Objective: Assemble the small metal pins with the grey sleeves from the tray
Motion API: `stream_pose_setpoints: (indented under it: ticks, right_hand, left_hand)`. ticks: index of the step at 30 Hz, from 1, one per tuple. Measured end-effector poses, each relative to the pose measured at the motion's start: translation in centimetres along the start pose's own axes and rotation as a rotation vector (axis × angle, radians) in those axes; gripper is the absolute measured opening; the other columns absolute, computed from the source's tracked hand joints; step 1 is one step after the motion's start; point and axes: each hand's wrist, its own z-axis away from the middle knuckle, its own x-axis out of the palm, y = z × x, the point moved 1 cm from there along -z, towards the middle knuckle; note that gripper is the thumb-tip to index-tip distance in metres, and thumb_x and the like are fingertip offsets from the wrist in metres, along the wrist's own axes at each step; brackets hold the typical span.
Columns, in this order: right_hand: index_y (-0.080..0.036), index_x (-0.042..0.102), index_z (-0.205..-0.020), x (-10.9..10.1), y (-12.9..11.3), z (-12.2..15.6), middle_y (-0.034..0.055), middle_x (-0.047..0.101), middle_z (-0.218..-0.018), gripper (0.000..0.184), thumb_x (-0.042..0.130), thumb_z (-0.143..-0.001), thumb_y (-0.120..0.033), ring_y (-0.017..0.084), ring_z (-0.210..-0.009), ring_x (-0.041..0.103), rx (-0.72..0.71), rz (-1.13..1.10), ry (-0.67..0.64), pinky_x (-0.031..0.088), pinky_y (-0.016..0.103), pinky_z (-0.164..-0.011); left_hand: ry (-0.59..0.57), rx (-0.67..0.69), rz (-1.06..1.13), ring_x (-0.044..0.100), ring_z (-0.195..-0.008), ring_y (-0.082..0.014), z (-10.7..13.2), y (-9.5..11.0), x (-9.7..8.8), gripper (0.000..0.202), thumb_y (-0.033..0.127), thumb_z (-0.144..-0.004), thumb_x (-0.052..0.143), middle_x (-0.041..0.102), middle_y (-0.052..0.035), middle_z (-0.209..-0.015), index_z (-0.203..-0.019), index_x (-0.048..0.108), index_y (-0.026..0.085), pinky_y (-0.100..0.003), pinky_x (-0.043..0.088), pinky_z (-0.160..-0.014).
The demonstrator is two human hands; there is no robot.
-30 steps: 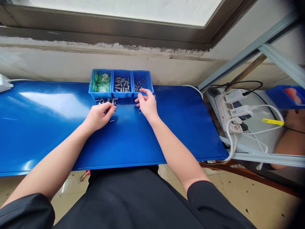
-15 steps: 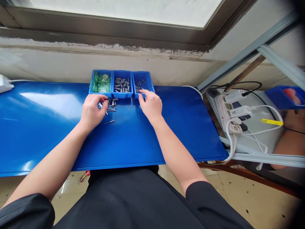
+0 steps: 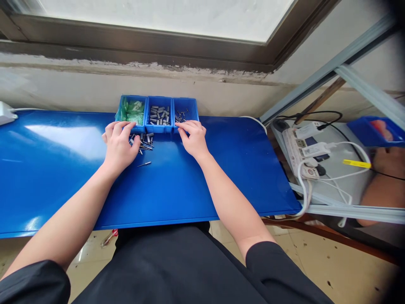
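Observation:
Three small blue bins stand side by side at the back of the blue table. My left hand (image 3: 119, 144) is at the front of the left bin (image 3: 138, 128), fingers spread and thumb apart, above a small pile of pop rivets and grey metal sleeves (image 3: 147, 142). A single pop rivet (image 3: 144, 164) lies nearer to me. My right hand (image 3: 193, 137) reaches over the front rim of the right bin (image 3: 193, 110), its thumb and forefinger apart near the rivets (image 3: 182, 116) inside. No held part shows in either hand.
Green plastic bags (image 3: 134, 110) fill the left bin; the middle bin (image 3: 160, 127) holds grey metal sleeves. To the right, a metal frame (image 3: 316, 71) stands beside a power strip (image 3: 299, 147) with cables. Another person's arm (image 3: 386, 177) shows beyond, near a blue bin (image 3: 376, 131).
My right hand has shifted left along the right bin's front rim. My left hand's fingers have spread and reach a little farther toward the left bin. The view has shifted slightly.

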Motion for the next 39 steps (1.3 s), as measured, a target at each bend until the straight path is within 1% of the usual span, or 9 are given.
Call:
stream_pose_setpoints:
  ticks: [4, 9, 15, 17, 19, 22, 26, 31, 39]
  right_hand:
    - [-0.028, 0.076, -0.129, 0.3, -0.4, -0.2, 0.0043, 0.073, -0.134, 0.034, 0.056, -0.101, -0.029, 0.027, -0.138, 0.055, -0.066, 0.007, -0.071, 0.035, 0.052, -0.123]
    - [-0.027, 0.063, -0.148, 0.8, -0.7, 0.1, 0.0049, 0.058, -0.156, 0.049, 0.054, -0.1, -0.029, 0.029, -0.156, 0.038, -0.145, 0.081, -0.152, 0.031, 0.053, -0.129]
    - [-0.034, 0.062, -0.147, 0.9, -1.9, 1.2, 0.0023, 0.039, -0.17, 0.049, 0.048, -0.102, -0.024, 0.035, -0.165, 0.019, -0.141, 0.217, -0.063, 0.02, 0.067, -0.128]
    - [-0.031, 0.067, -0.142, 0.5, -2.7, 1.7, 0.004, 0.045, -0.166, 0.044, 0.048, -0.102, -0.025, 0.035, -0.163, 0.023, -0.152, 0.207, 0.012, 0.021, 0.066, -0.128]
    - [-0.027, 0.073, -0.134, 0.3, -3.4, 2.2, 0.0077, 0.059, -0.154, 0.039, 0.047, -0.104, -0.026, 0.033, -0.153, 0.038, -0.194, 0.146, 0.031, 0.029, 0.059, -0.126]
    - [-0.021, 0.077, -0.123, 0.7, -4.3, 3.2, 0.0113, 0.072, -0.126, 0.036, 0.045, -0.106, -0.026, 0.024, -0.123, 0.06, -0.389, -0.013, -0.152, 0.047, 0.044, -0.113]
    - [-0.017, 0.074, -0.127, 2.4, -4.9, 4.7, 0.0134, 0.07, -0.126, 0.033, 0.053, -0.103, -0.027, 0.025, -0.113, 0.059, -0.59, -0.034, -0.363, 0.052, 0.043, -0.103]
    - [-0.019, 0.076, -0.124, 3.6, -4.7, 5.4, 0.0128, 0.07, -0.125, 0.031, 0.054, -0.103, -0.027, 0.028, -0.113, 0.056, -0.592, 0.081, -0.47, 0.051, 0.047, -0.099]
    - [-0.018, 0.078, -0.111, 3.3, -5.6, 5.4, 0.0124, 0.071, -0.115, 0.03, 0.051, -0.106, -0.03, 0.027, -0.108, 0.057, -0.576, 0.139, -0.504, 0.048, 0.043, -0.094]
  left_hand:
    - [-0.02, -0.035, -0.014, 0.042, -0.145, -0.0389, 0.0, 0.1, -0.3, 0.049, 0.04, -0.096, 0.054, 0.061, -0.0148, -0.145, -0.141, 0.065, 0.023, -0.061, 0.035, -0.118]
    - [-0.05, -0.053, -0.008, 0.043, -0.144, -0.0379, -0.1, 0.1, -0.5, 0.049, 0.04, -0.096, 0.053, 0.063, -0.0127, -0.144, -0.141, 0.065, 0.023, -0.06, 0.034, -0.119]
    - [0.02, -0.002, 0.026, 0.042, -0.144, -0.0384, -0.1, -0.5, -0.2, 0.046, 0.039, -0.095, 0.056, 0.058, -0.0132, -0.149, -0.137, 0.069, 0.025, -0.062, 0.037, -0.12]
    - [0.123, 0.035, 0.03, 0.042, -0.144, -0.0384, 0.0, -0.6, -0.4, 0.041, 0.037, -0.094, 0.059, 0.055, -0.0136, -0.15, -0.131, 0.072, 0.026, -0.062, 0.038, -0.121]
    - [0.21, 0.072, 0.033, 0.047, -0.14, -0.0362, 0.1, -0.5, -0.8, 0.033, 0.035, -0.094, 0.06, 0.059, -0.015, -0.142, -0.122, 0.075, 0.026, -0.06, 0.041, -0.12]
    - [0.194, 0.107, 0.095, 0.063, -0.113, -0.0269, 0.1, -0.3, -1.0, 0.026, 0.034, -0.096, 0.055, 0.069, -0.0132, -0.114, -0.106, 0.076, 0.023, -0.048, 0.053, -0.107]
    - [0.031, 0.165, 0.195, 0.067, -0.086, -0.017, 0.4, 0.2, -0.4, 0.029, 0.035, -0.096, 0.049, 0.075, -0.0067, -0.097, -0.101, 0.073, 0.02, -0.032, 0.057, -0.088]
    - [-0.117, 0.219, 0.261, 0.069, -0.081, -0.0158, 1.1, 0.8, 0.6, 0.031, 0.037, -0.094, 0.052, 0.078, -0.0055, -0.095, -0.101, 0.076, 0.02, -0.028, 0.056, -0.08]
    - [-0.141, 0.171, 0.316, 0.063, -0.067, -0.0113, 1.2, 1.3, 0.3, 0.032, 0.038, -0.091, 0.053, 0.077, -0.0023, -0.083, -0.1, 0.078, 0.02, -0.023, 0.053, -0.071]
